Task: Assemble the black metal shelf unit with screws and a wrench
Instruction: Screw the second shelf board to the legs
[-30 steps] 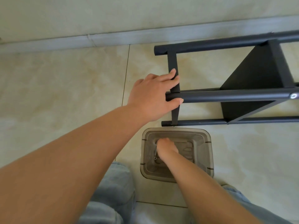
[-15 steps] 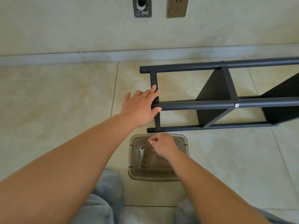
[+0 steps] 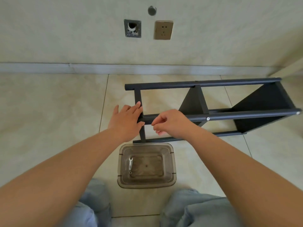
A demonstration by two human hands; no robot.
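1. Shelf (image 3: 213, 115): black metal, lying on its side on the tiled floor (image 3: 49, 112), near the wall (image 3: 65, 38). Long tubes run left to right; two dark panels sit between them.
2. Left hand (image 3: 126, 122): fingers nearly straight, laid against the upright bar at the shelf's left end, thumb under the middle tube. Steadying, not clenched.
3. Right hand (image 3: 170, 123): over the middle tube, just right of the left hand. Thumb and forefinger pinched together, other fingers curled. Whatever is pinched is too small to make out.
4. Bin (image 3: 170, 164): clear plastic, on the floor just in front of the shelf, between the knees.
5. Wrench (image 3: 130, 163): small, silver, lying in the bin's left side; tiny bit of hardware just below it.
6. Screw head (image 3: 208, 118): set in the middle tube.
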